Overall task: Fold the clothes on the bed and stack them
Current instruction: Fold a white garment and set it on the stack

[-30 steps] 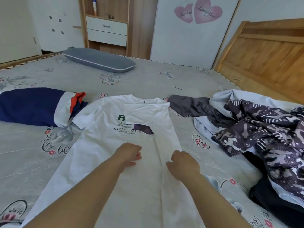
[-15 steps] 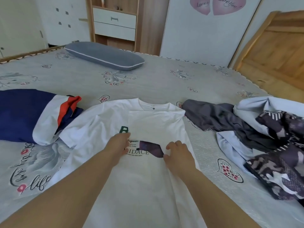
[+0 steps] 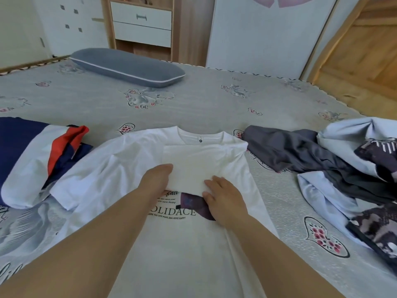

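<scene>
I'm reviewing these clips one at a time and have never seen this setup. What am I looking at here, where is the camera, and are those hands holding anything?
There is no machine: a person wears one wide-angle camera on the head, looking forward and down at their own bare arms. They are folding laundry on a bed with a grey patterned cover. A white T-shirt lies spread in front of them. The left hand and right hand each have a grip on a folded part of it near the chest print. To the left lies a navy, white and orange garment; to the right, a dark grey garment and a heap of unfolded clothes. A grey pillow lies farther back.
</scene>
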